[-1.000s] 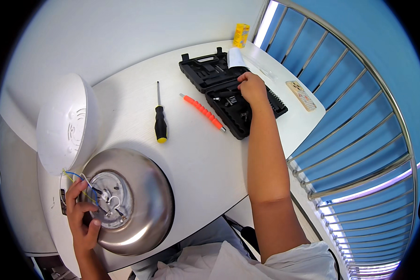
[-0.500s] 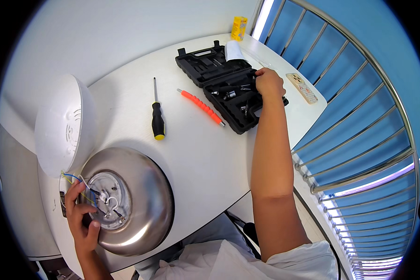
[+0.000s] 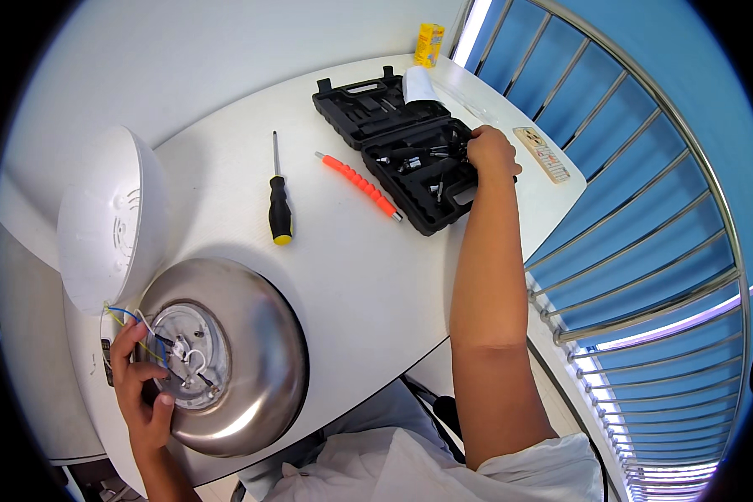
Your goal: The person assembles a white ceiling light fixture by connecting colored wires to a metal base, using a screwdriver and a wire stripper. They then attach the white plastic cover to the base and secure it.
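Observation:
A round brushed-metal ceiling lamp base (image 3: 259,351) lies at the near left, its wired centre facing up. My left hand (image 3: 138,381) curls over its left rim, with fingertips by the blue, white and yellow-green wires (image 3: 130,313). Toward the far right, my right hand (image 3: 491,154) is at the right side of an open black tool case (image 3: 431,219), its fingers bent and closed. What they grip, if anything, is hidden. Inside the case are small metal sockets (image 3: 410,165) and other dark parts.
A black screwdriver with a yellow end (image 3: 280,209) and an orange flexible shaft (image 3: 360,186) lie mid-table. White lampshade (image 3: 113,222) stands at left. Beyond the case are a yellow box (image 3: 428,46), white paper (image 3: 418,86) and a bit set (image 3: 541,155). Metal railing (image 3: 644,217) borders the right.
My right hand has shifted slightly right and nearer along the case's edge, uncovering more of the parts inside. My left hand stays on the lamp base.

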`<state>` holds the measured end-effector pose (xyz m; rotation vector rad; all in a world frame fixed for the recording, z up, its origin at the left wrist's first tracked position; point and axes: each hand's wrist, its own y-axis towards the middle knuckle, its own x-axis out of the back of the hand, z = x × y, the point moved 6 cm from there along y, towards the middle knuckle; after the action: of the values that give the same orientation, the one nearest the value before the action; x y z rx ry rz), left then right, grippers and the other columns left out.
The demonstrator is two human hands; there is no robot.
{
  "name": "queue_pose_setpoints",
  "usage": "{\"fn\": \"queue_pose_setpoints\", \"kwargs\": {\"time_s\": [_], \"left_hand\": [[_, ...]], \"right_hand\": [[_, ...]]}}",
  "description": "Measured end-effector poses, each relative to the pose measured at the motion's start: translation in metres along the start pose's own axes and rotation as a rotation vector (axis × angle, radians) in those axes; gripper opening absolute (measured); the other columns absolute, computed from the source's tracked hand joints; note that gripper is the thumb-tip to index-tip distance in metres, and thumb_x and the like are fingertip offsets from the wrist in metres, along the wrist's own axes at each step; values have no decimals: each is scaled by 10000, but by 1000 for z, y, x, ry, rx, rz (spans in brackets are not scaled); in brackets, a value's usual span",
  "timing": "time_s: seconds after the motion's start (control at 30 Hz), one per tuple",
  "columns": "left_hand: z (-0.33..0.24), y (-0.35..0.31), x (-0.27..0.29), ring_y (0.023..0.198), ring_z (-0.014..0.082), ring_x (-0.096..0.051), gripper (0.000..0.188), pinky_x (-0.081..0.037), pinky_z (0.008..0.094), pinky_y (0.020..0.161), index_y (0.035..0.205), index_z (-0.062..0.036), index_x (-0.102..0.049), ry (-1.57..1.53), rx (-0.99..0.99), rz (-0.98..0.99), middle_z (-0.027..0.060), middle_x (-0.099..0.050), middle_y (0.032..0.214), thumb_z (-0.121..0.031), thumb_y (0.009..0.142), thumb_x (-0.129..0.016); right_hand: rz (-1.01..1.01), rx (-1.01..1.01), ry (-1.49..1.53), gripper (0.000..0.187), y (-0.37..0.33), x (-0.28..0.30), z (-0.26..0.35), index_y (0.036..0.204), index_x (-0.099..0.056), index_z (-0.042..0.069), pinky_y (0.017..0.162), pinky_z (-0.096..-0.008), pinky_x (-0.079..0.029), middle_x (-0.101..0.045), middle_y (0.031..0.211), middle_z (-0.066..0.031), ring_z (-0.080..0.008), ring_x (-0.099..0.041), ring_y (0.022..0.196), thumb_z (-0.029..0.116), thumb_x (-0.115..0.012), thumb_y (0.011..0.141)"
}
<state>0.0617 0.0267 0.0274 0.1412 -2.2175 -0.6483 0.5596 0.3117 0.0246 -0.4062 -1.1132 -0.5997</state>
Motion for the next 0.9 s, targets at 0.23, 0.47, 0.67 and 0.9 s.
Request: {"fn": "queue_pose_setpoints", "kwargs": {"time_s": [0.23,0.47,0.67,0.9], "left_hand": [[4,-1,0,1299,386,-373,384,-241,507,1075,780,-67,-532,-1,-7,1,184,-485,1327,-445,833,-567],[5,0,0,1301,387,-372,390,-232,506,1079,791,-65,-538,-9,2,1,189,-484,1326,-452,832,-575],[4,0,-1,1301,398,-369,388,-232,513,1078,802,-60,-557,-35,4,5,196,-481,1329,-446,827,-580],[-1,-2,4,1287,419,-374,363,-237,524,1071,788,-53,-556,-3,21,19,210,-478,1319,-414,818,-581]], "right_hand": [[-26,2,28,320,1,6,1,1196,-626,240,981,-451,-373,-571,1282,4,-240,-469,1237,191,-560,888],[-25,18,-53,327,-2,2,3,1191,-627,186,978,-439,-394,-584,1270,-23,-241,-499,1223,184,-556,872],[-51,196,-6,305,18,-2,-4,1145,-650,127,942,-408,-442,-628,1199,-89,-271,-588,1109,192,-549,864],[294,542,306,320,35,3,-21,1175,-623,62,813,-294,-472,-679,984,-96,-194,-614,889,92,-567,862]]}}
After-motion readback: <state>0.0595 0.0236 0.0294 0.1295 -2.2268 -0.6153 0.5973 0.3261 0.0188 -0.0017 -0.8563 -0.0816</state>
